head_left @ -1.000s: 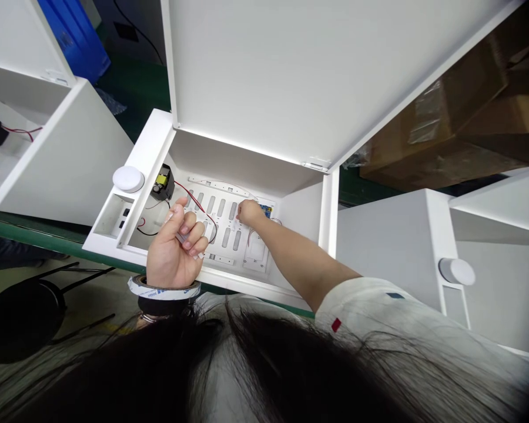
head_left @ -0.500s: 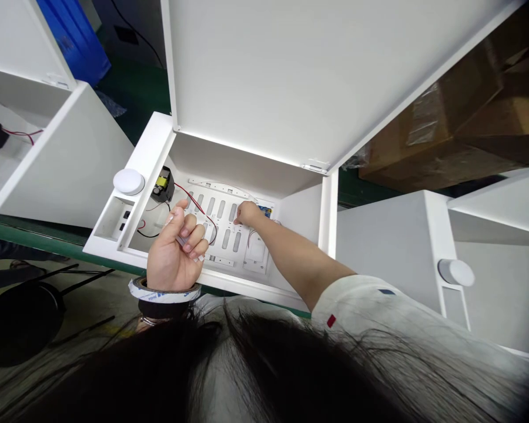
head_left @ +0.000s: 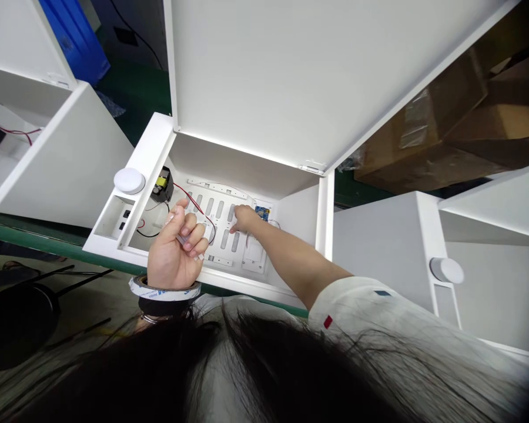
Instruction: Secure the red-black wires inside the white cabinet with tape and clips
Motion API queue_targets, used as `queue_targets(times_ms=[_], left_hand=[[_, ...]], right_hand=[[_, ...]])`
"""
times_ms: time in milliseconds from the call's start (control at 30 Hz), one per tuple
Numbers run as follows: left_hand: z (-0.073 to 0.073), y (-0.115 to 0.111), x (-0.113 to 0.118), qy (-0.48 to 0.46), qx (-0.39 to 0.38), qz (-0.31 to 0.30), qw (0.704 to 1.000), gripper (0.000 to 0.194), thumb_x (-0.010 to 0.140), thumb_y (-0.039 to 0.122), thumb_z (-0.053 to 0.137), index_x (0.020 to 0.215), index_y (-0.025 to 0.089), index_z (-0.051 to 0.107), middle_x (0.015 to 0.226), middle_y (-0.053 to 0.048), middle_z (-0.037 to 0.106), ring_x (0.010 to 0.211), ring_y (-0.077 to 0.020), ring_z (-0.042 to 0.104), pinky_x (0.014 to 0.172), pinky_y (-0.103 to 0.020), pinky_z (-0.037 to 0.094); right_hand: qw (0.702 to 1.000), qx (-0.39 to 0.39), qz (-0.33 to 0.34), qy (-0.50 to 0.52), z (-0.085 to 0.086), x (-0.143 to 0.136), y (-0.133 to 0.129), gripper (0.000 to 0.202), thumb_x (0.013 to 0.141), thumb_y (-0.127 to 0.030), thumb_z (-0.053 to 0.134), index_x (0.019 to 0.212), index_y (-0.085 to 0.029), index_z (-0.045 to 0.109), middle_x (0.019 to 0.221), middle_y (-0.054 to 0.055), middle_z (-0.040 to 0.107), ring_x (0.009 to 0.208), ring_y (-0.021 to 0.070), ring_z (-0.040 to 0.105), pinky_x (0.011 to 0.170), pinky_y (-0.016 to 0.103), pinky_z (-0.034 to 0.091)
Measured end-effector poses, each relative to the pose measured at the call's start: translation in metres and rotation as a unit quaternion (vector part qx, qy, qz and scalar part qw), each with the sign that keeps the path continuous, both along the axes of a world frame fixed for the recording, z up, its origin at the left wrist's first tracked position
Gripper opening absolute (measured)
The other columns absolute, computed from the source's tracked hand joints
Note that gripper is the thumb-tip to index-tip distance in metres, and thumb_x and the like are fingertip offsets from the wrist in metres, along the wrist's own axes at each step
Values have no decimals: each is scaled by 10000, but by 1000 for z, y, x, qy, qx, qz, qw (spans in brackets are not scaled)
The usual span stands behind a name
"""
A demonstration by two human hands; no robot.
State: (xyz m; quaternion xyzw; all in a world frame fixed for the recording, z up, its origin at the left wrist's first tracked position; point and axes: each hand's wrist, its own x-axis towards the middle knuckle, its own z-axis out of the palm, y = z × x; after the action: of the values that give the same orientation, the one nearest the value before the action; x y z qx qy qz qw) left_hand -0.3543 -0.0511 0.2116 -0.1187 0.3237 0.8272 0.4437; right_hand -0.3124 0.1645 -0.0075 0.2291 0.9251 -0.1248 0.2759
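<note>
- Left hand, left of centre in the frame: fingers curled closed on small white pieces, a tape roll around its wrist.
- Right hand, mid-frame inside the white cabinet: thumb lowered over the slotted panel – whether it grips anything, I cannot tell.
- The white pieces look light and probably fairly stiff – small enough to slip out, so a fingertip pinch at one end should suit.
- The blue board, just right of the right hand, is likely fragile; edges only.
</note>
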Motion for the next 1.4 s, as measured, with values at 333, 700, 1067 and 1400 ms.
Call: queue_targets(times_ms=[333,700,1067,1400], left_hand=[[-2,0,0,2,11,-1,1000,189,967,219,375,984,194,562,604,59,260,422,-56,253,369,-153,215],[0,2,0,0,13,-5,1000,177,964,215,384,948,203,560,596,60,260,406,-56,253,360,-156,205],[0,1,-1,-6,24,-15,1000,157,957,219,407,949,198,563,604,60,237,409,-53,226,359,-158,176],[1,1,-1,-7,15,-17,1000,157,958,210,401,966,197,557,610,59,228,418,-52,215,362,-155,176]], right_hand=[[997,-30,-72,-12,16,-5,9,226,768,-234,704,979,-156,697,921,39,724,797,137,633,629,190,418],[993,-36,117,1,30,7,-4,192,717,-194,652,889,-171,733,937,96,708,854,211,633,721,249,445],[965,7,261,13,14,16,-16,254,813,-230,545,892,-79,733,939,178,690,886,270,635,765,323,470],[963,-5,270,13,13,18,-18,268,829,-158,497,925,-57,726,1000,193,678,929,255,628,812,308,460]])
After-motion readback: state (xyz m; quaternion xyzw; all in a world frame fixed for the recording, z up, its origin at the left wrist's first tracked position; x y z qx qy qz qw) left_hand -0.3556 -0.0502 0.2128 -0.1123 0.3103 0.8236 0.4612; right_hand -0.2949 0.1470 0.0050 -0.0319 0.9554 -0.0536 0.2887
